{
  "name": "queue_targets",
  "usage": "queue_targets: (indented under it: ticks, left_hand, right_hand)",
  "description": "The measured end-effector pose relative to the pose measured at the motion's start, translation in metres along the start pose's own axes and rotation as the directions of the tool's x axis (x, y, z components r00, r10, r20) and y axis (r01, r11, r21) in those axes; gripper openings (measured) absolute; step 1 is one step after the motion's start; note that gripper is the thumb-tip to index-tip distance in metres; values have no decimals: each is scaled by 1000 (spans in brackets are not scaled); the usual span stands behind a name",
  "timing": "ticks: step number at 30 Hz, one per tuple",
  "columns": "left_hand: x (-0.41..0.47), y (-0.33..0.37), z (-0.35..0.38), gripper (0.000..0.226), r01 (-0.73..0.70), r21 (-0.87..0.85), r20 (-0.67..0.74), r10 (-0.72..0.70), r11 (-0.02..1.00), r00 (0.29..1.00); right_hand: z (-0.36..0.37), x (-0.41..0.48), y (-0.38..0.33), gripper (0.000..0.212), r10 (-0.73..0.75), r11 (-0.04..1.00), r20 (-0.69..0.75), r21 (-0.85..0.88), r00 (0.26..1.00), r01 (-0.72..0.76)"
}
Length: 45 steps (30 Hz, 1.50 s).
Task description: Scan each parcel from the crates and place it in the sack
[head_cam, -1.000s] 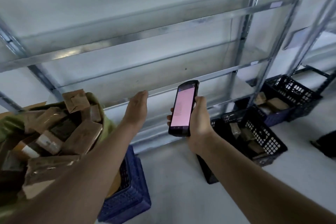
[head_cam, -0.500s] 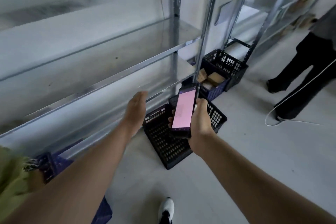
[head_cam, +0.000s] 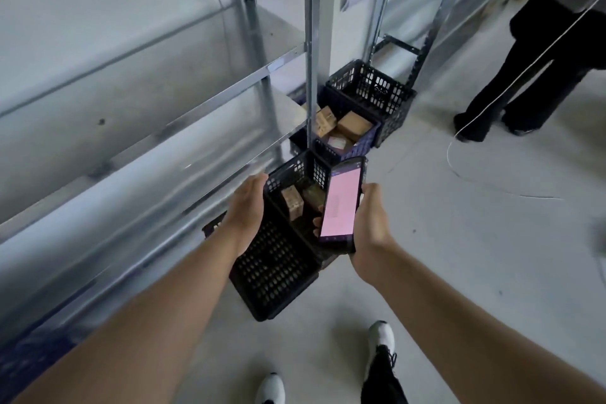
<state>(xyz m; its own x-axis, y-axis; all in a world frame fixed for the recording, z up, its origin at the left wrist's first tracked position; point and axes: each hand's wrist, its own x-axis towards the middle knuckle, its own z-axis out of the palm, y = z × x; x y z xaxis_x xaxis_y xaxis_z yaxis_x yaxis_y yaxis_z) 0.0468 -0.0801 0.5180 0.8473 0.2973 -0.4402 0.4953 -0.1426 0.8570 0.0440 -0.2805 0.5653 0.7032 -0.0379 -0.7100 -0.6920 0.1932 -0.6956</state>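
Observation:
My right hand (head_cam: 369, 223) grips a black handheld scanner (head_cam: 341, 200) with a pink screen, held above a black crate (head_cam: 275, 259) on the floor. Brown parcels (head_cam: 292, 203) lie in that crate, partly hidden by the scanner. My left hand (head_cam: 246, 210) hangs empty with straight fingers over the crate's left rim. Beyond it, a blue crate (head_cam: 360, 144) holds several cardboard parcels (head_cam: 354, 125). The sack is out of view.
Empty metal shelving (head_cam: 131, 92) runs along the left, with an upright post (head_cam: 311, 43) beside the crates. Another black crate (head_cam: 373, 88) stands behind the blue one. A person's dark legs (head_cam: 524, 75) and a white cable (head_cam: 465, 128) are at the right. My shoes (head_cam: 380, 338) are below.
My view has swung right and down, away from the sack of parcels toward the crates. Both hands have come down over the black crate; the scanner stays in my right hand.

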Motion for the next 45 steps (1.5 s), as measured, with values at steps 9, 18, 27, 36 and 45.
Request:
queue_targets:
  ticks: [9, 18, 27, 36, 45]
  left_hand:
    - [88, -9, 87, 31, 192, -212, -157, -227, 958, 961]
    - [186, -37, 110, 45, 351, -299, -160, -409, 887, 898]
    - [320, -75, 129, 48, 471, -378, -93, -539, 797, 837]
    - [413, -146, 175, 53, 594, -412, -66, -673, 691, 737]
    - [514, -284, 247, 59, 655, -635, -16, -855, 409, 518]
  right_hand:
    - [-43, 142, -51, 62, 123, 986, 20, -118, 992, -120]
    - [-24, 259, -53, 50, 257, 955, 50, -168, 965, -246]
    - [20, 387, -42, 55, 316, 931, -38, -182, 948, -318]
    - [27, 505, 4, 56, 397, 863, -36, -324, 917, -387]
    - [5, 649, 83, 55, 409, 800, -7, -479, 913, -362]
